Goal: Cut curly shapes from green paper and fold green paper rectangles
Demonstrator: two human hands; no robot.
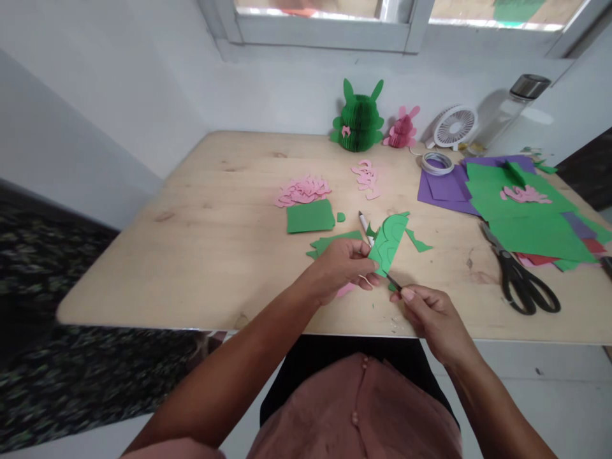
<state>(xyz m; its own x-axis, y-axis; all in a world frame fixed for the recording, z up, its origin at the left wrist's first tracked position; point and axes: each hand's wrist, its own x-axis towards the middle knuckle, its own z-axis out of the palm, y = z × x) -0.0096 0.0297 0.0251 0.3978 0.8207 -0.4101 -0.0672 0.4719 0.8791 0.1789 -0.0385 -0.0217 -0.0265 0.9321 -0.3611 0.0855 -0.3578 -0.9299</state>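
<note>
Tilted green paper [391,240] (scalloped outlines), dark tool [394,282] at lower edge.

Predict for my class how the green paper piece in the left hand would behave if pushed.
The green paper piece is probably light, being thin. It seems fairly stiff, looking nearly flat with the left hand gripping its lower part. Pushing its upper end might bend it.

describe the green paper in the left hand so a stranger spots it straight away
Find the wooden table, then the person's left hand near its front edge. That hand pinches a slanting strip of green paper. Curved lines drawn across it set it apart from the plain green rectangle farther back.
</note>
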